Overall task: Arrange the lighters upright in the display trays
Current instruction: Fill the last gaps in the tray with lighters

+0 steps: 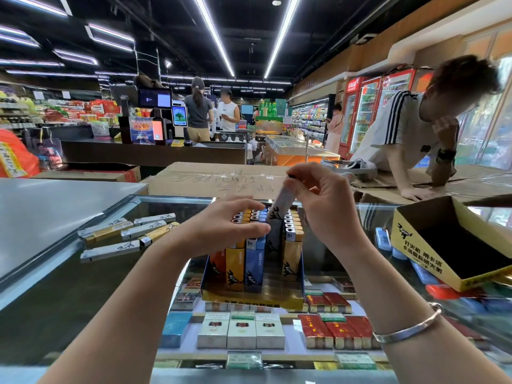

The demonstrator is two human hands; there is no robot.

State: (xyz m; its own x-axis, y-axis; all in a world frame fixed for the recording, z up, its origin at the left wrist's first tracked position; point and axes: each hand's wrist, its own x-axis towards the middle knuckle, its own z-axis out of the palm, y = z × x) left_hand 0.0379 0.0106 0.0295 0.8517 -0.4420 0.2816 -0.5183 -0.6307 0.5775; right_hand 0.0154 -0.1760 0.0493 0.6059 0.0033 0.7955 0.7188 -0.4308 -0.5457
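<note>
A yellow and blue display tray [250,300] stands on the glass counter, filled with upright lighters [253,261] in orange, yellow and blue. My right hand [324,200] pinches a silver lighter [281,203] by its top, tilted, its lower end dipping into a gap among the upright ones. My left hand [235,220] rests with straight fingers on the tops of the lighters on the tray's left side. Several loose silver and gold lighters [127,231] lie flat on the counter to the left.
A second yellow display tray [421,245] with a dark hollow inside stands at the right. Cigarette packs [241,332] show under the glass. Cardboard sheets [221,178] lie behind, and a person [410,126] leans on them at the right.
</note>
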